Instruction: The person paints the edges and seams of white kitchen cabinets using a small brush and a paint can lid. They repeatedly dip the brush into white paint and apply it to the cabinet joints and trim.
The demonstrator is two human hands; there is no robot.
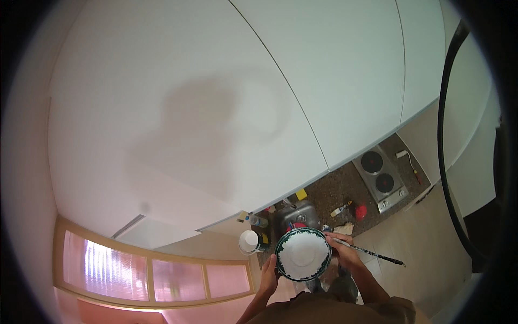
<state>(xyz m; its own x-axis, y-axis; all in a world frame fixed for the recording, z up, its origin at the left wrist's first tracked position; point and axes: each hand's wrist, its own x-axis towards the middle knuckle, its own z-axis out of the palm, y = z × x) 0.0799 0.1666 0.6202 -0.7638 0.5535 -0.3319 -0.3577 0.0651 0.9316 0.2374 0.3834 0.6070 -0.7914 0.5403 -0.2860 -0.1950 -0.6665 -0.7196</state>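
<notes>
Between my two hands is a round tub of white paint [303, 254] with a green rim smeared with white. My left hand [270, 270] grips the tub's left side. My right hand [342, 248] holds its right side and also a long thin paintbrush-like handle [374, 254], dark and spotted with paint, pointing out to the right. Beyond the tub lies a steel sink [309, 210], partly hidden, with something red in it. A second tub with white contents [249, 241] stands left of the sink.
On the granite countertop [330, 190] are a flat paintbrush [341, 208], a red object [361, 212], a yellow sponge [301, 194], a plastic bottle [257, 221], a small paint roller [402, 154] and a two-plate hob [382, 178]. White wall cabinets [344, 81] hang overhead; a black cable [442, 141] curves at right.
</notes>
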